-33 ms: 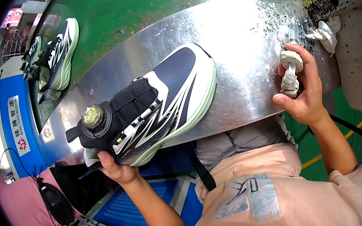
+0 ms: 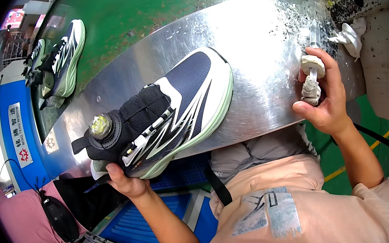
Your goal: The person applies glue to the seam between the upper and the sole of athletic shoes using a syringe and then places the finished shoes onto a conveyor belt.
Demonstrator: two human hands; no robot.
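A navy, white and pale-green sneaker [image 2: 195,90] is tilted over the metal table, its toe to the upper right. A clear round dial [image 2: 101,126] sits on its black tongue. My left hand [image 2: 127,181] grips the shoe by its heel, thumb showing and the other fingers hidden behind it. Toward the table's right end, my right hand [image 2: 328,99] is closed round a clear syringe [image 2: 314,35] whose flange and plunger end are wrapped in off-white material. The syringe tip points away from me, apart from the shoe.
Two similar sneakers [image 2: 69,64] stand on the green belt [image 2: 143,7] at far left. The shiny metal table [image 2: 259,99] curves in front of me, with black residue at its right end. Crumpled white cloth [image 2: 350,39] lies there. A person in pink [image 2: 28,222] is close on my left.
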